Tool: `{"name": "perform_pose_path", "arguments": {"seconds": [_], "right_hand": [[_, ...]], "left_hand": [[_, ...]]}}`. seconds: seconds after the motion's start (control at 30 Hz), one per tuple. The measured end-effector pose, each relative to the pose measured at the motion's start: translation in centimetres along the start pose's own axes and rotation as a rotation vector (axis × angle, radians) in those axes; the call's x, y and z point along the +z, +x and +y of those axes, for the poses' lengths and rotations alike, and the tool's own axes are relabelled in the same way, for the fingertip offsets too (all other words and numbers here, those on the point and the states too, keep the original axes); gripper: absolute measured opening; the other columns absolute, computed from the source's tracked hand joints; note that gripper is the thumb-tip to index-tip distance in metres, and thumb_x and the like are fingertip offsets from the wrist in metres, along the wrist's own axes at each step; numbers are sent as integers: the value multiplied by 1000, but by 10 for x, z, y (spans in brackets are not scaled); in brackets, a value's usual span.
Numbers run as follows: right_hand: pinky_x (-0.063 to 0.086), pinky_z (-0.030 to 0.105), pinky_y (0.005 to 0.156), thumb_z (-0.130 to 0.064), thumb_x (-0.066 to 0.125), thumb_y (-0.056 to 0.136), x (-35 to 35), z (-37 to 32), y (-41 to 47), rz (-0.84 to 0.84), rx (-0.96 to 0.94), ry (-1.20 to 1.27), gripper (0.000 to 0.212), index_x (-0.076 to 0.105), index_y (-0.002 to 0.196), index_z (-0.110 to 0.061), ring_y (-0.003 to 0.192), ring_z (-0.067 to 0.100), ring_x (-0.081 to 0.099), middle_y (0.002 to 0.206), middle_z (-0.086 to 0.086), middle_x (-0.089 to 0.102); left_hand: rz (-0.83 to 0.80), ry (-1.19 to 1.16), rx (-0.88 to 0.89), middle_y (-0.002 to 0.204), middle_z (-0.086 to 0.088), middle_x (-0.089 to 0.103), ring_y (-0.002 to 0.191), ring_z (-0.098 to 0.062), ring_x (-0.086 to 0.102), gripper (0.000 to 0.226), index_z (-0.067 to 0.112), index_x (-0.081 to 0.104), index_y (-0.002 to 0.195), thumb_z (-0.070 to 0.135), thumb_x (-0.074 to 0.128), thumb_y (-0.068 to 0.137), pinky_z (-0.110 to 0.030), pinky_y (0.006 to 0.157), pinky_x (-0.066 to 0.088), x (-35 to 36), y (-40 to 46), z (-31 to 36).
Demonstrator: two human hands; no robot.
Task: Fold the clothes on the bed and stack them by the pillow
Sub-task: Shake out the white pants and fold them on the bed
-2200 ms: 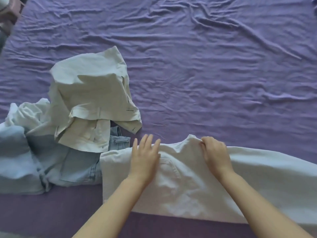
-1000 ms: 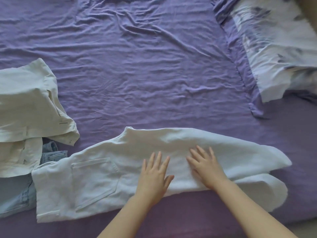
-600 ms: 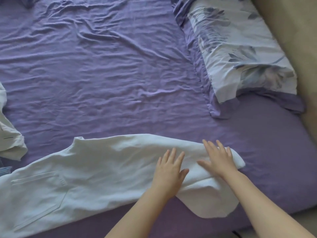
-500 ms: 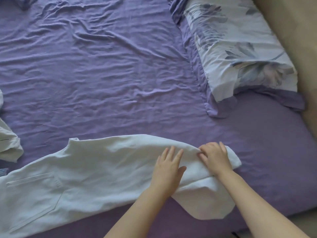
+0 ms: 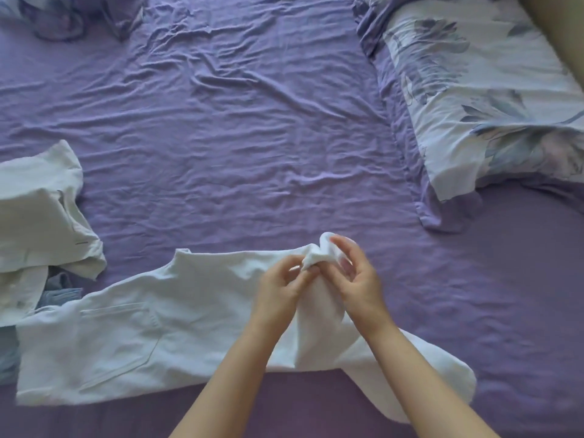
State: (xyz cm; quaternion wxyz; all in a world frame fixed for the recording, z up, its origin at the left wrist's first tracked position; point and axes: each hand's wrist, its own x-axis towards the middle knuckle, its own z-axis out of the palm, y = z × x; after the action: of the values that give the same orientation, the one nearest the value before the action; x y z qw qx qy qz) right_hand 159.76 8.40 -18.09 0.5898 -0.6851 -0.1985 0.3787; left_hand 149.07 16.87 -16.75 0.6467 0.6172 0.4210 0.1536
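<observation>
Trousers (image 5: 132,336) hem bunches, partly hidden, between left hand (image 5: 281,287) and right hand (image 5: 357,279).

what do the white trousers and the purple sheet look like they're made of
White trousers: probably a thick woven cotton or denim, matte; the pocket seams are stitched and the cloth holds broad, stiff folds where both hands, left and right, pinch the leg end. Purple sheet: a thin, soft woven fabric, likely cotton or a blend, with a faint sheen; it lies in many fine creases.
</observation>
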Motion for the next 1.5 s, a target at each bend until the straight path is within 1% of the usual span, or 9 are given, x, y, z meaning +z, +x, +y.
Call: {"name": "perform_pose_path", "arguments": {"seconds": [0.13, 0.33, 0.47, 0.63, 0.87, 1.0, 1.17, 1.33, 1.5], "right_hand": [[15, 34, 117, -39, 54, 89, 37, 16, -11, -122, -121, -378, 47, 34, 129, -51, 142, 2, 12, 148, -19, 26], [-2, 27, 116, -57, 35, 86, 118, 28, -19, -412, -147, -578, 53, 9, 132, -58, 140, 0, -18, 149, -22, -6], [-5, 27, 115, -61, 31, 88, 189, 35, -31, -566, -92, -616, 56, -7, 128, -64, 137, -2, -22, 150, -22, -11], [-15, 45, 112, -64, 20, 91, 242, 61, -40, -650, -238, -1156, 61, -25, 131, -53, 137, 16, -32, 157, -6, -16], [-10, 60, 109, -63, 20, 92, 265, 109, -41, -877, -200, -1454, 64, -8, 145, -41, 143, 29, -18, 158, 4, -9], [-7, 57, 111, -57, 24, 94, 260, 112, -37, -910, -213, -1445, 61, 7, 148, -33, 144, 27, -12, 159, 4, -2], [6, 41, 116, -48, 30, 97, 198, 93, -18, -671, -184, -1388, 55, 20, 147, -26, 145, 19, 3, 158, -1, 11], [13, 33, 115, -40, 34, 98, 80, 75, -8, -468, 45, -1474, 55, 14, 148, -26, 144, 11, 8, 156, -8, 12], [19, 33, 111, -52, 48, 90, -15, 70, -36, -408, 253, -1396, 71, 16, 147, -26, 140, 13, 21, 155, -5, 19]], "left_hand": [[116, -201, -95, 89, -3, 73, 84, -13, 66, 12, 20, 72, 95, 21, 61, 89, -27, 75, 54, -55, -14, -12], [234, -374, -208, 90, -2, 72, 85, -15, 66, 19, 16, 66, 108, 18, 56, 92, -26, 73, 55, -148, -32, -27], [308, -308, -259, 98, -5, 70, 88, -14, 66, 38, 24, 63, 113, 27, 73, 76, -30, 79, 52, -205, -40, -35], [563, -105, -220, 88, -9, 71, 80, -15, 63, 17, 21, 69, 95, 13, 73, 80, -35, 78, 52, -282, -47, -66], [670, 272, -366, 93, -8, 65, 93, -26, 61, 27, 17, 61, 112, 18, 66, 85, -37, 83, 45, -345, -40, -128], [611, 543, -407, 139, -15, 46, 128, -30, 42, 62, 12, 38, 141, 16, 63, 84, -36, 102, 33, -328, -35, -131], [498, 1011, -143, 152, -16, 27, 143, -32, 16, 65, 16, 40, 141, 18, 65, 82, -46, 115, 11, -275, -16, -105], [-29, 904, 212, 140, -9, 47, 134, -26, 38, 52, 10, 45, 138, 16, 61, 88, -35, 110, 27, -176, 20, -85], [-344, 1136, 234, 153, 0, 29, 144, -21, 16, 52, 25, 31, 144, 32, 49, 95, -40, 115, 14, -74, 36, -93]]}}
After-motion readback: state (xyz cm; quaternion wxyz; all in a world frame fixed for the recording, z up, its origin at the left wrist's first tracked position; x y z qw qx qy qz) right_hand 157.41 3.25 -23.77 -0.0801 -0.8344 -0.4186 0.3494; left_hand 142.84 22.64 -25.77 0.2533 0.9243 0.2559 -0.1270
